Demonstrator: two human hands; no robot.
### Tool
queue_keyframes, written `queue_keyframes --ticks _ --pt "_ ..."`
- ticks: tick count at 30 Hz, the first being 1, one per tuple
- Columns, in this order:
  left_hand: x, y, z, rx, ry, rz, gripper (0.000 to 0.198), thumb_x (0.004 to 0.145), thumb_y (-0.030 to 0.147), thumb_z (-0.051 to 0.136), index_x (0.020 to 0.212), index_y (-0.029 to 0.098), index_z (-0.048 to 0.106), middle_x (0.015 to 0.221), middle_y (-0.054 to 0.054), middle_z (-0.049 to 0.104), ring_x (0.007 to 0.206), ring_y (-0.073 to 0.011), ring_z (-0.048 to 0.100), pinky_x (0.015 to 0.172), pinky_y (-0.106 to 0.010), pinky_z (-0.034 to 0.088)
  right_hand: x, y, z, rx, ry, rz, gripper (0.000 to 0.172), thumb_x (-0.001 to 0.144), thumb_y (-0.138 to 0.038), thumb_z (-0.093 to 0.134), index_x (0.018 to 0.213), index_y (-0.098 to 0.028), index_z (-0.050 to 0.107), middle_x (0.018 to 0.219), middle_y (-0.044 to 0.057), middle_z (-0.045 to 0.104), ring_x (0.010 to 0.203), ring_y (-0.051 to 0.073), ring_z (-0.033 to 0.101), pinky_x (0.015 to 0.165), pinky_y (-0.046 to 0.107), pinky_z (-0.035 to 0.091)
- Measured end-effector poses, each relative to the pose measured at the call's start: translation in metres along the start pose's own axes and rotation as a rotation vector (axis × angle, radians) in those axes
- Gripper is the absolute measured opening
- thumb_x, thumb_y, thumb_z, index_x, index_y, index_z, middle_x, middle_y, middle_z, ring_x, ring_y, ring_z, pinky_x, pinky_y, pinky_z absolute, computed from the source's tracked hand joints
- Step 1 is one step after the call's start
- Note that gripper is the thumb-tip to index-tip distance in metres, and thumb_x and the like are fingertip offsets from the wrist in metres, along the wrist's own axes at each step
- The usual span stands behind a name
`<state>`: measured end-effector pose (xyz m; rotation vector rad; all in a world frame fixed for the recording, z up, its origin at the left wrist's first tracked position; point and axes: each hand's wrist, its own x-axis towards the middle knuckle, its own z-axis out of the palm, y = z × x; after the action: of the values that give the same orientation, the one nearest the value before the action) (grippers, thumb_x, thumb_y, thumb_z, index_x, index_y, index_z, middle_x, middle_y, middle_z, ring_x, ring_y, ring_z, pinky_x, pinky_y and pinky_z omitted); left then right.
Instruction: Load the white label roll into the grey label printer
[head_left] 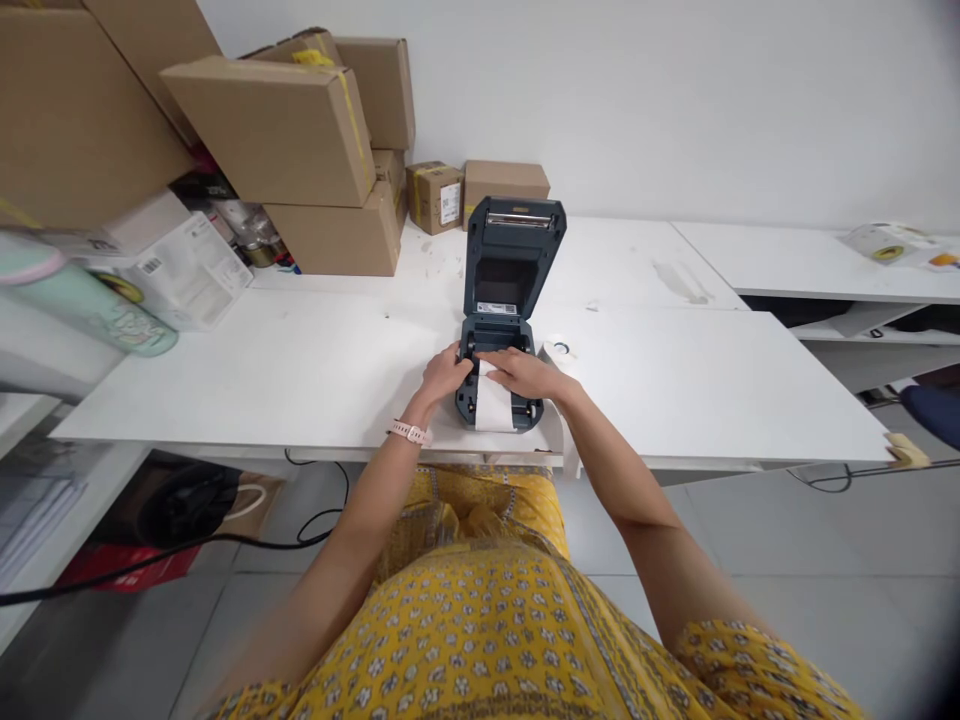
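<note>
White paper strip (494, 405) in opened printer (517, 255); left grip (447, 373) clasps printer, right grip (531, 373) unclear.

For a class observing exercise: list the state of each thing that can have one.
Label printer: open, lid raised.
Paper strip: laid out over the printer's front.
Paper roll: standing, beside the printer.
Left hand: at the printer's left side.
Right hand: over the paper strip.
Pink wristband: worn.
Small box: taped shut.
Green bottle: open or shut, cannot tell.

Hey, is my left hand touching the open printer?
Touching: the head view shows your left hand against the left edge of the printer, thumb over it.
</note>
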<state>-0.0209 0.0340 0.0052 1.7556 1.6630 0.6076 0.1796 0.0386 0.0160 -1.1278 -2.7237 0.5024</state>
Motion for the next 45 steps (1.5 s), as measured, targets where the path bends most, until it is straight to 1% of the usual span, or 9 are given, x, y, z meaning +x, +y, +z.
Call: queue_keyframes --ticks 5,10,15,23,32,35,38,41,45 --pt "-0.002 -0.006 0.005 -0.114 0.033 -0.012 0.050 0.084 0.027 0.053 0.132 0.022 0.063 0.087 -0.003 0.073 0.077 -0.0199 0.064 0.071 -0.028 0.047 -0.008 -0.002 0.010 0.042 0.122 -0.023 0.048 0.102 -0.025 0.034 0.148 -0.021 0.046 0.137 0.013 0.062 0.123 0.028 0.060 0.107 0.050 0.049" --pt "-0.004 -0.008 0.008 -0.146 0.082 -0.002 0.050 0.083 0.037 0.057 0.131 0.024 0.064 0.075 0.000 0.067 0.069 -0.0181 0.059 0.064 -0.027 0.043 -0.009 -0.003 0.008 0.101 0.144 0.002 0.047 0.098 -0.019 0.038 0.144 -0.020 0.046 0.139 0.012 0.062 0.119 0.026 0.063 0.106 0.048 0.050" --pt "-0.005 -0.006 0.008 -0.096 0.112 -0.009 0.046 0.082 0.039 0.057 0.125 0.025 0.067 0.071 0.000 0.062 0.065 -0.0174 0.055 0.060 -0.027 0.036 -0.010 -0.011 0.000 0.123 0.152 0.030 0.037 0.094 -0.014 0.045 0.131 -0.018 0.051 0.124 0.012 0.069 0.112 0.027 0.067 0.097 0.045 0.054" --pt "-0.005 -0.005 0.006 -0.105 0.087 0.009 0.043 0.084 0.043 0.057 0.122 0.025 0.068 0.070 0.001 0.059 0.063 -0.0165 0.052 0.056 -0.026 0.030 -0.010 -0.015 -0.002 -0.028 0.166 0.036 0.036 0.096 -0.013 0.046 0.129 -0.018 0.059 0.126 0.010 0.072 0.119 0.026 0.066 0.119 0.049 0.036" --pt "-0.001 -0.011 0.010 -0.108 0.112 0.015 0.048 0.086 0.046 0.058 0.128 0.024 0.065 0.071 0.001 0.060 0.065 -0.0170 0.055 0.058 -0.027 0.033 -0.014 -0.009 0.006 0.023 0.170 -0.004 0.046 0.098 -0.035 0.054 0.141 -0.019 0.054 0.137 0.013 0.066 0.132 0.029 0.059 0.123 0.055 0.031" --pt "-0.003 -0.009 0.010 -0.076 0.100 -0.012 0.052 0.088 0.047 0.056 0.135 0.024 0.061 0.076 -0.001 0.064 0.071 -0.0193 0.060 0.063 -0.029 0.040 -0.014 -0.007 0.007 0.043 0.152 -0.009 0.053 0.097 -0.042 0.057 0.144 -0.018 0.050 0.141 0.014 0.063 0.136 0.030 0.056 0.124 0.057 0.028" --pt "-0.012 -0.001 0.011 -0.022 0.222 0.006 0.060 0.088 0.042 0.059 0.143 0.019 0.052 0.100 -0.008 0.070 0.094 -0.0251 0.064 0.081 -0.035 0.048 -0.013 -0.006 0.006 0.055 0.140 -0.013 0.055 0.096 -0.044 0.059 0.145 -0.019 0.050 0.142 0.014 0.063 0.137 0.030 0.055 0.125 0.056 0.027" --pt "-0.023 0.007 0.013 0.007 0.396 0.233 0.044 0.089 0.028 0.057 0.133 0.019 0.058 0.123 -0.011 0.065 0.119 -0.0264 0.056 0.101 -0.040 0.045 -0.013 -0.006 0.003 0.063 0.133 -0.027 0.054 0.096 -0.045 0.059 0.143 -0.020 0.051 0.141 0.014 0.063 0.137 0.029 0.056 0.125 0.057 0.024" --pt "-0.030 0.012 0.015 0.031 0.346 0.449 0.019 0.090 0.021 0.056 0.105 0.022 0.068 0.120 -0.008 0.065 0.122 -0.0239 0.053 0.110 -0.041 0.041 -0.014 -0.006 0.000 0.053 0.118 -0.042 0.054 0.095 -0.047 0.060 0.141 -0.021 0.052 0.136 0.013 0.066 0.131 0.029 0.061 0.125 0.057 0.023"
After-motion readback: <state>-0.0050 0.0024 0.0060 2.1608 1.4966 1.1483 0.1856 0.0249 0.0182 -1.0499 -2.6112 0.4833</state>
